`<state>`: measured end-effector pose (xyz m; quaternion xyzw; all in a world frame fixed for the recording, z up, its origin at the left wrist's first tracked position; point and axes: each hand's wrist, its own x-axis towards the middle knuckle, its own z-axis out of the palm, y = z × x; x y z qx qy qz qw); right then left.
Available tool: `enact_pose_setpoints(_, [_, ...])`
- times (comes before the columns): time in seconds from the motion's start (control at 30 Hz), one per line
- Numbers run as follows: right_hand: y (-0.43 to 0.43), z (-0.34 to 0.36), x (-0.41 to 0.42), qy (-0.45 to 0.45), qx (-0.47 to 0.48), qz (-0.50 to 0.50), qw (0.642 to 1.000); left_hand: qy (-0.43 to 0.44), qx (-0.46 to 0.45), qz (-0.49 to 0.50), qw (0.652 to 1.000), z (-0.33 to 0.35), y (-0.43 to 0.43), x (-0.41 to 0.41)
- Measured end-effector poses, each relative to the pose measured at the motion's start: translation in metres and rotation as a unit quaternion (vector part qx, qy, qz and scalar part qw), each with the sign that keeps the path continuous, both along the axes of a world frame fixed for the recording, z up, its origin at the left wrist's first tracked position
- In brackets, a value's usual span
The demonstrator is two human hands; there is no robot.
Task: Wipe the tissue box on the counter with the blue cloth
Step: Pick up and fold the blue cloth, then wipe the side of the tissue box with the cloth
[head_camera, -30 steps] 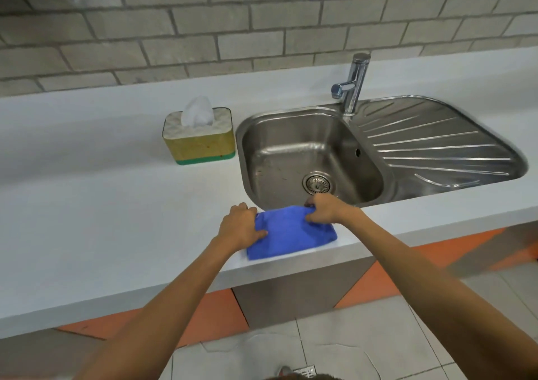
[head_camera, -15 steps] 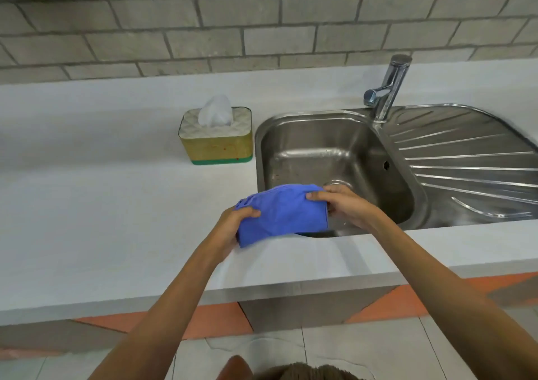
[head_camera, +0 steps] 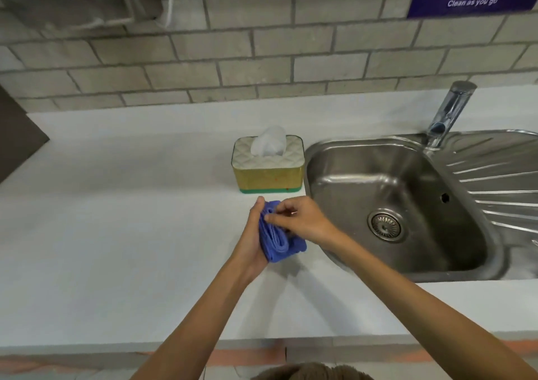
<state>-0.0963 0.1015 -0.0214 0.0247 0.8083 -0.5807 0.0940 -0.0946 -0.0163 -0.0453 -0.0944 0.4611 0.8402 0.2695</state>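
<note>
While the blue cloth [head_camera: 275, 235] is bunched between both hands at the centre of the frame, no wiping has begun. The left hand [head_camera: 252, 239] cups the folded cloth from the side and the right hand [head_camera: 302, 219] pinches its upper edge, so both are closed on it. The tissue box [head_camera: 268, 165] stands just above them in the picture, untouched, on the white counter [head_camera: 116, 219] beside the sink [head_camera: 393, 204]. Judging from this, the whole wipe remains.
</note>
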Motion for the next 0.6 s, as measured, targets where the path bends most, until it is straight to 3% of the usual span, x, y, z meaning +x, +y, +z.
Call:
enact_pose_setpoints(0.17, [0.008, 0.014, -0.020, -0.045, -0.034, 0.098, 0.994, 0.008, -0.056, 0.010, 0.998, -0.014, -0.024, -0.022])
enact_pose_setpoints(0.4, [0.090, -0.004, -0.066, -0.020, 0.088, -0.086, 0.992, 0.020, -0.186, 0.131, 0.974, -0.019, -0.075, -0.067])
enact_pose_setpoints(0.6, [0.097, -0.018, -0.117, -0.048, 0.083, -0.017, 0.995, 0.083, -0.266, 0.215, 0.936, -0.008, -0.085, -0.128])
